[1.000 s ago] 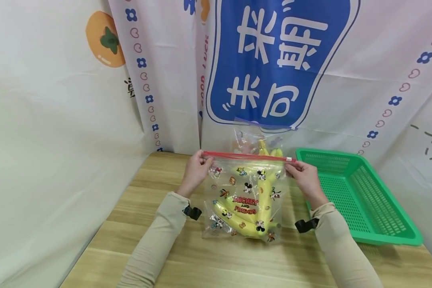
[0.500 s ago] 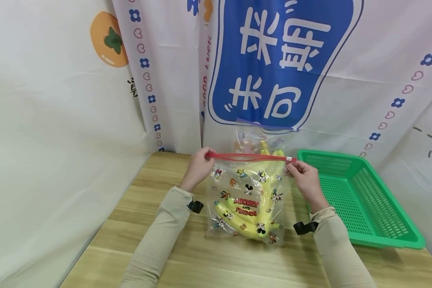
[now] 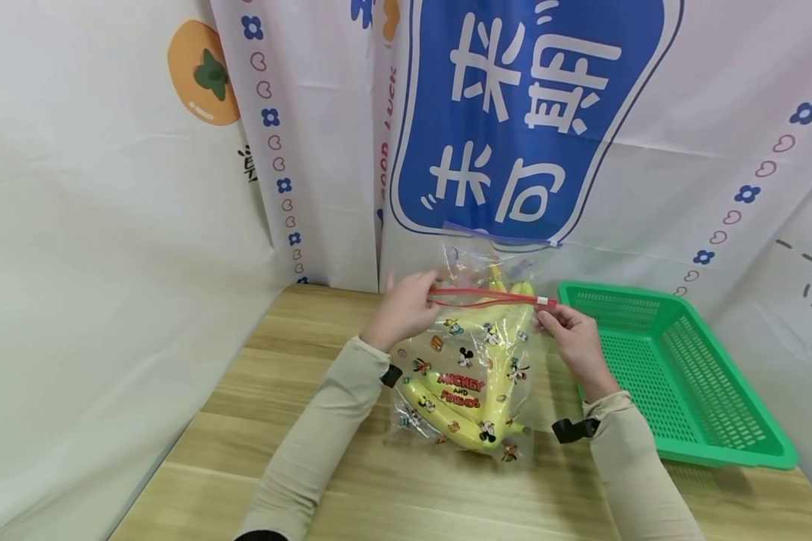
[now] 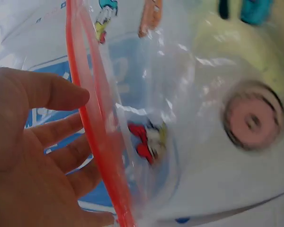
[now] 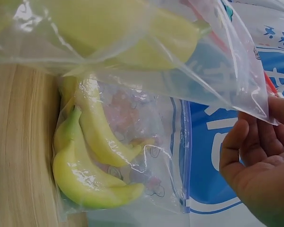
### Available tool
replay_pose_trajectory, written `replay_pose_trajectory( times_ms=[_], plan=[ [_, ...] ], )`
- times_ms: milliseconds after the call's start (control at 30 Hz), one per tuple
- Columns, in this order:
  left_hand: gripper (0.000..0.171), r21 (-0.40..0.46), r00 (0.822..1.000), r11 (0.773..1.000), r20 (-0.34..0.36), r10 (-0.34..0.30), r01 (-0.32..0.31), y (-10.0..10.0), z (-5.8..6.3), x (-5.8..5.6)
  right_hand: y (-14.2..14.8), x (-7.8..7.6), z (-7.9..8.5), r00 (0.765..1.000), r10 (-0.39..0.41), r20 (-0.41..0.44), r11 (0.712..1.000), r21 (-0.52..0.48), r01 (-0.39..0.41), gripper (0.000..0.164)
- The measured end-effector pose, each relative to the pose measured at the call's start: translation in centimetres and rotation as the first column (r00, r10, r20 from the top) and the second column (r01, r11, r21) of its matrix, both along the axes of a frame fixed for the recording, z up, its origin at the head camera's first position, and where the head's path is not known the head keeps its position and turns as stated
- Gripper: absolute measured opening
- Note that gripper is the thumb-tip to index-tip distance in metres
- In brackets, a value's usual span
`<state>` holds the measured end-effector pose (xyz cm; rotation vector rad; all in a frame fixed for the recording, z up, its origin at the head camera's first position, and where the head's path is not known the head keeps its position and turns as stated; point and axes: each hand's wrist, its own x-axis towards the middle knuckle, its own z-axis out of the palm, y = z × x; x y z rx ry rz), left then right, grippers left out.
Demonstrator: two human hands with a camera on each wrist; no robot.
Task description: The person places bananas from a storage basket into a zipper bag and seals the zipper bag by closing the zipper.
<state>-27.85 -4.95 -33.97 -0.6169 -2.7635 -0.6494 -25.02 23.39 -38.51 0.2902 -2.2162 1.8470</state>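
Note:
A clear zip bag (image 3: 413,406) with a red zip and cartoon print stands upright over the table, with yellow bananas (image 3: 446,421) inside. My left hand (image 3: 402,312) is at the left part of its zip. In the left wrist view, my thumb overlaps the red zip strip (image 4: 92,127) and the other fingers are spread behind it, loosely extended. My right hand (image 3: 575,346) pinches the bag's upper right corner beside the white slider (image 3: 542,300). The right wrist view shows that corner between the thumb and curled fingers.
Behind it, a second clear bag (image 5: 170,184) with a purple zip leans on the printed backdrop (image 3: 331,150), holding bananas (image 5: 92,175). A green plastic basket (image 3: 710,447) stands to the right on the wooden table (image 3: 264,421).
My left hand has let go of the bag's upper left corner and moved right along the zip. My right hand keeps its hold at the slider end.

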Motion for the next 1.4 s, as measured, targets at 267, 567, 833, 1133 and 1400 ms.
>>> replay_pose_trajectory(
  times_ms=[267, 567, 833, 1133, 1400],
  plan=[
    [0.036, -0.005, 0.989, 0.99, 0.041, -0.139, 0.139, 3.1, 0.8, 0.0, 0.1, -0.2, -0.2, 1.0, 0.011, 0.005, 1.0, 0.005, -0.011, 0.039],
    [0.016, 0.046, 0.981, 0.98, 0.025, -0.195, 0.193, 5.4, 0.4, -0.4, 0.3, 0.4, 0.0, 0.995, 0.084, 0.05, 0.99, -0.116, -0.078, 0.045],
    [0.014, 0.11, 0.97, 0.964, 0.01, -0.244, 0.242, 7.4, 0.4, -0.6, 0.2, 0.3, 0.0, 0.997, 0.025, 0.071, 0.995, -0.103, -0.018, 0.03],
    [0.017, 0.128, 0.963, 0.956, 0.015, -0.268, 0.264, 9.3, 0.7, -0.6, 0.4, 0.1, -0.3, 0.994, 0.082, 0.067, 0.982, -0.174, -0.069, 0.013],
    [0.01, 0.176, 0.956, 0.942, 0.013, -0.291, 0.285, 10.5, 0.6, -0.8, 0.2, 0.2, -0.1, 0.996, 0.075, 0.054, 0.991, -0.112, -0.069, 0.022]
  ],
)
